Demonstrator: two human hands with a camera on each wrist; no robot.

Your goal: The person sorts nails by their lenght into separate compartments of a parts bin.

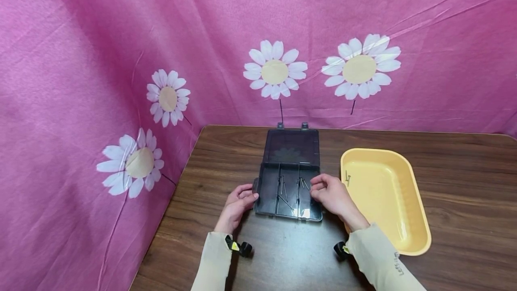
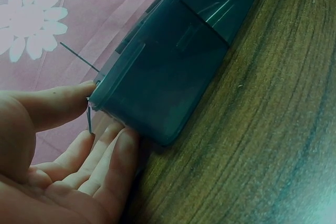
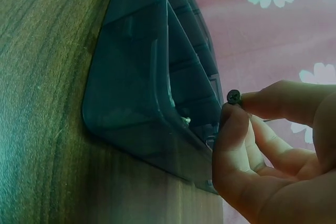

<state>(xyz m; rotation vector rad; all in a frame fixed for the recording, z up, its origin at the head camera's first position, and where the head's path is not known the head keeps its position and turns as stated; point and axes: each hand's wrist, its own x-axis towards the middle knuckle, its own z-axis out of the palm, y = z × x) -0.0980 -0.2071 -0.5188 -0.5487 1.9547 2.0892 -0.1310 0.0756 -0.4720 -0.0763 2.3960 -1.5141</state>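
Observation:
A dark translucent organizer box lies on the table, its hinged lid folded back away from me. Thin dividers split it into compartments, and several metal screws lie in the middle and right ones. My left hand grips the box's left side, thumb at the rim and fingers against the wall below, as the left wrist view shows. Over the box's right edge, my right hand pinches a screw between thumb and index finger. Its cross-slotted screw head faces the right wrist camera.
A yellow plastic tray stands on the wooden table to the right of the box, close to my right forearm. A few screws lie at its left side. A pink cloth with daisies hangs behind the table.

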